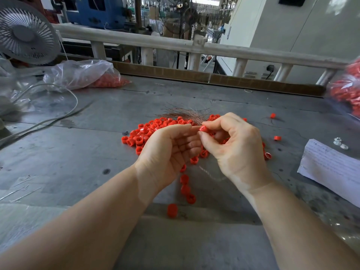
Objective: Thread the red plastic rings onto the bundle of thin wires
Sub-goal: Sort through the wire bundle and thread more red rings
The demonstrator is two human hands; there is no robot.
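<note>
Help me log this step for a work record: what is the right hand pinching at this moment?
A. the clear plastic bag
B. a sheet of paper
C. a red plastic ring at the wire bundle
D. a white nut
C: the right hand pinches a red ring between thumb and forefinger, right where the wire bundle meets the left hand.

Both hands meet over the middle of the table (78,152), the left hand (167,151) just left of the right hand (235,151), a ring (203,129) between their fingertips. The wire bundle (185,114) fans out behind them, over the heap of rings (148,133). A string of rings (186,184) trails toward the near edge. A bag (81,75) and fan (25,34) sit at the far left corner, paper (331,168) at the right edge.
</note>
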